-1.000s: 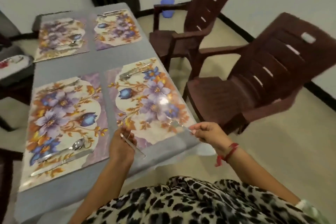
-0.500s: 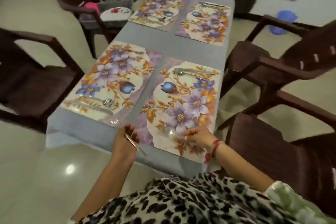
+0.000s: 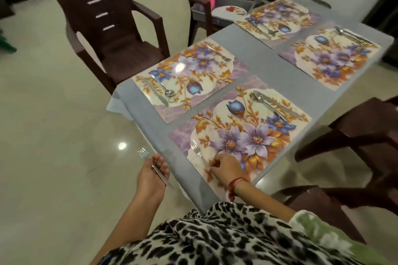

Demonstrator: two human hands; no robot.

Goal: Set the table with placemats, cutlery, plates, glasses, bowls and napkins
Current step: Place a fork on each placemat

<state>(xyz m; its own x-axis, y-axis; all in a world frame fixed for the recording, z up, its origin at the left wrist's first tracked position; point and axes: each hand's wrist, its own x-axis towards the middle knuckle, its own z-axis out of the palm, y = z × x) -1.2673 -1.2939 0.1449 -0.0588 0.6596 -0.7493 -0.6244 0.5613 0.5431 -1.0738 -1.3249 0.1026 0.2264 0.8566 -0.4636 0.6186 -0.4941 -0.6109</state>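
Right hand pinches thin steel fork by its handle on near glossy floral placemat, left hand grips second steel fork; both look light, stiff, slick, so probably best pinched mid-handle.

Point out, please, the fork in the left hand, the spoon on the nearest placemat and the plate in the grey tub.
held fork (image 3: 158, 171), head view, middle of its handle.
spoon (image 3: 258, 97), head view, on its bowl.
plate (image 3: 221, 13), head view, bare white rim.

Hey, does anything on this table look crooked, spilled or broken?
Nothing stands out. The four floral placemats lie flat and roughly in line on the grey table, silver cutlery resting on them; no spill or damage shows.
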